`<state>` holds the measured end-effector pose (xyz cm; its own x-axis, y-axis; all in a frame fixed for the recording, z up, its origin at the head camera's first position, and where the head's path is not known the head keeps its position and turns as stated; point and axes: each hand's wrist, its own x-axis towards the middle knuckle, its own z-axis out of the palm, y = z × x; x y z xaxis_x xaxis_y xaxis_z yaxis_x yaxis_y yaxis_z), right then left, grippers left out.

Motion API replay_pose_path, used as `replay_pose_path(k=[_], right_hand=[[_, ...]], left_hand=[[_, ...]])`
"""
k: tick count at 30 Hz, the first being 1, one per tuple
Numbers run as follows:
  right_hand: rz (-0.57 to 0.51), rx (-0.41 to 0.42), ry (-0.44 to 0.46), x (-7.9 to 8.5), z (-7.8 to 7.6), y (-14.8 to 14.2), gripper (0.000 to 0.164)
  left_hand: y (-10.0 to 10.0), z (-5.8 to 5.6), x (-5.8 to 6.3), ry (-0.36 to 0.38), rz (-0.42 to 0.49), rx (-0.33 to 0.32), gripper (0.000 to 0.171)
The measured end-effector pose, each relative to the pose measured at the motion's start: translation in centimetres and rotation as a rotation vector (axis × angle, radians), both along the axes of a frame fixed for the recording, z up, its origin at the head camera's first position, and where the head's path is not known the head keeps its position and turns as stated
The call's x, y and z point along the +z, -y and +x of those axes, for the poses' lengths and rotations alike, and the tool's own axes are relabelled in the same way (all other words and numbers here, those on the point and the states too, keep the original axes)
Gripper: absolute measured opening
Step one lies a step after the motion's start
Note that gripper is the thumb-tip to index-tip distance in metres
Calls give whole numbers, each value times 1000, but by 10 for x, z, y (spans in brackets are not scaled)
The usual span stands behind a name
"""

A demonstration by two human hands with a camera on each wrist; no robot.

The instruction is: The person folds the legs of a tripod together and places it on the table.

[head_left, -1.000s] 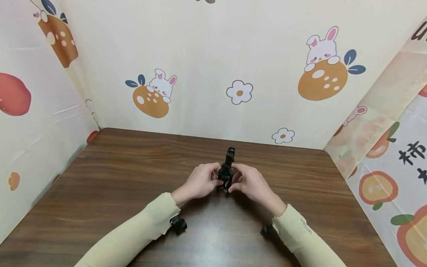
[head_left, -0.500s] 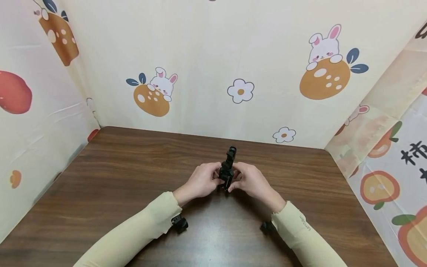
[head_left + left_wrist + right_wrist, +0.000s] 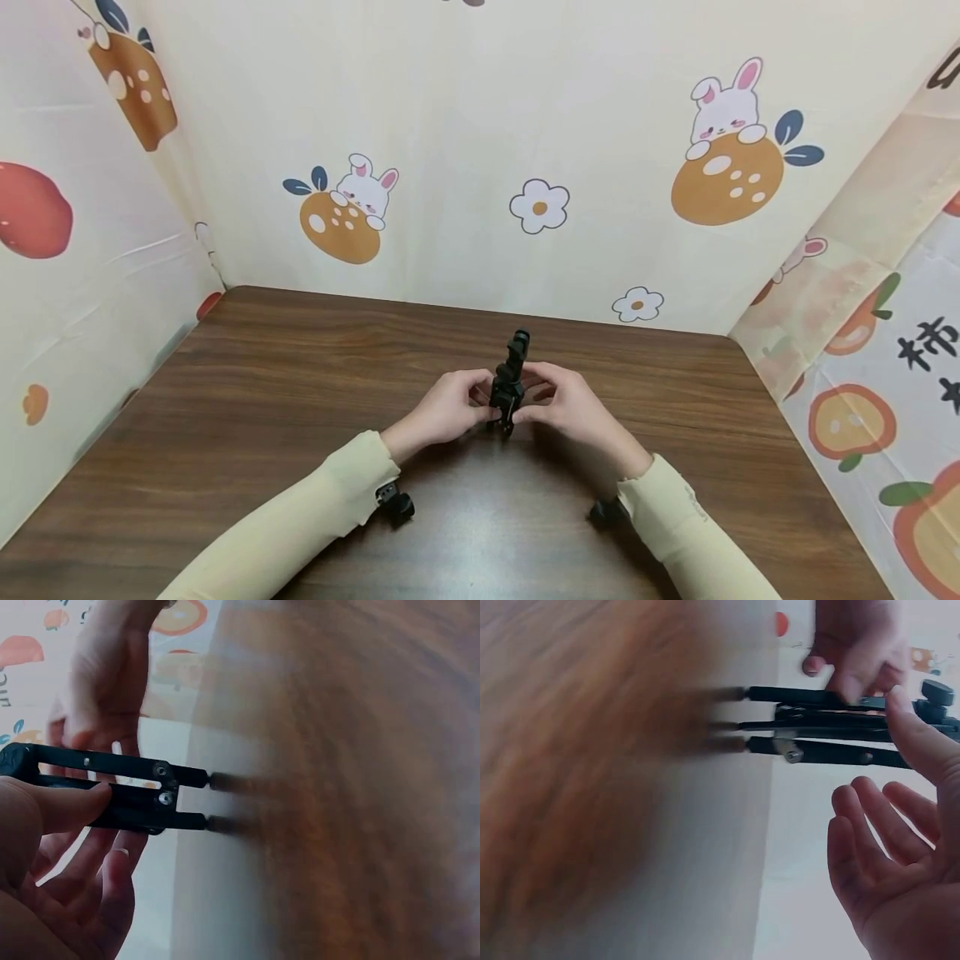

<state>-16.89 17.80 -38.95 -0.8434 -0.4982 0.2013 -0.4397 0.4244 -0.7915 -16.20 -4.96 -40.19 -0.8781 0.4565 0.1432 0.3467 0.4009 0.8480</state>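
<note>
A small black tripod [image 3: 510, 379] stands up between my two hands over the table. Its slim legs lie close together in the right wrist view, their tips blurred against the wood. My left hand [image 3: 450, 406] pinches the tripod from the left, its thumb [image 3: 82, 806] lying along a leg in the left wrist view. On the other side is my right hand [image 3: 562, 404], its thumb [image 3: 911, 724] against the tripod. The other fingers [image 3: 874, 825] of that hand spread loosely, apart from the legs. Whether the leg tips touch the table cannot be made out.
The brown wooden table [image 3: 300, 358] reaches back to a printed cloth [image 3: 450, 125] hung behind it, with more cloth at both sides. Black wrist cameras [image 3: 395, 504] hang below the cream sleeves.
My right hand has shifted slightly to the right, and its fingers have loosened from the tripod. The tripod's legs look closer together. My left hand has stayed almost in place.
</note>
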Motion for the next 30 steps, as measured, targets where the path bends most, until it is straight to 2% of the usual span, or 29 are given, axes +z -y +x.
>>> replay_pose_path(k=[6, 12, 19, 24, 30], right_hand=[[-122, 5, 59, 15, 1, 1, 61], [-208, 5, 55, 33, 4, 2, 58], [-349, 13, 40, 48, 7, 9, 51], [-431, 40, 33, 56, 10, 12, 48], [-463, 27, 28, 60, 12, 14, 44]], left_hand=[[2, -2, -9, 144, 137, 3, 18], [3, 1, -14, 248, 173, 27, 18], [1, -1, -21, 279, 167, 36, 19], [1, -1, -21, 285, 149, 42, 18], [2, 0, -19, 267, 142, 54, 16]])
